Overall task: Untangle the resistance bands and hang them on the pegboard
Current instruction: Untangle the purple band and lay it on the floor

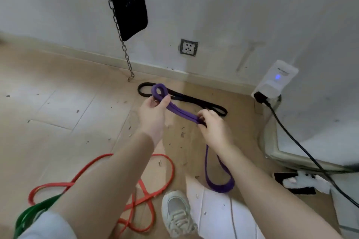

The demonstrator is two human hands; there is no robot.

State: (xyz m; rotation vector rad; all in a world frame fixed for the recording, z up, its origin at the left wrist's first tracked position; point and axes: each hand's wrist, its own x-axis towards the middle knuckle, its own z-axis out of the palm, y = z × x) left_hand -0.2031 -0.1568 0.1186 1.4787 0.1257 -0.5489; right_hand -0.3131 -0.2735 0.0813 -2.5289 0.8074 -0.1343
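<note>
Pinched between the left hand (pixel 155 108) and right hand (pixel 210 124), fingers curled round it, the purple band (pixel 180 111) could be knotted tighter if its small loop beyond the left fingertips is pulled.

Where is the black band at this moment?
In the head view the black band lies flat on the floor near the wall, just behind the purple band held in both hands, below the wall socket.

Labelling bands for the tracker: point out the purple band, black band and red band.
purple band (pixel 175 109): head view, doubled stretch between the two hands.
black band (pixel 194 99): head view, flat strands on the floor by the wall.
red band (pixel 172 169): head view, right curve of its floor loop.
</note>
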